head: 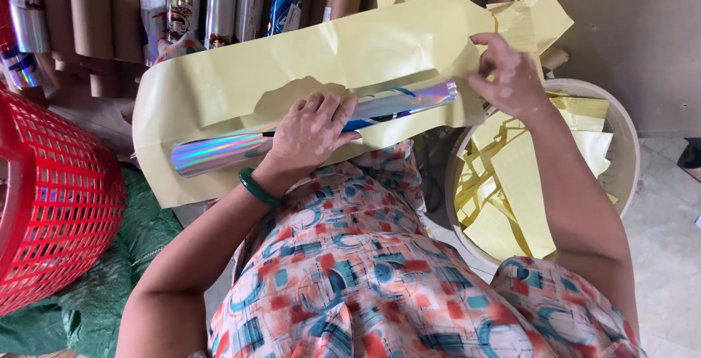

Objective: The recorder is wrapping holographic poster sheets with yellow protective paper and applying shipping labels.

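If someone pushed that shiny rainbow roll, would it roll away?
Probably yes: the shiny roll is a long round tube, so it could roll off the lap once freed. For now the left hand presses it down. It looks stiff and likely light. The yellow paper under it creases, so that seems floppy.

Pale tiled floor (664,256), brown board wall (642,29), cardboard tubes (87,15), red basket (51,205), green sack (95,285)

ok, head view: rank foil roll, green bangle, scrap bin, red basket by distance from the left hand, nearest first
1. Foil roll: under the left hand, touching.
2. Green bangle: on that wrist.
3. Scrap bin: to the right, beyond the lap.
4. Red basket: far left edge.
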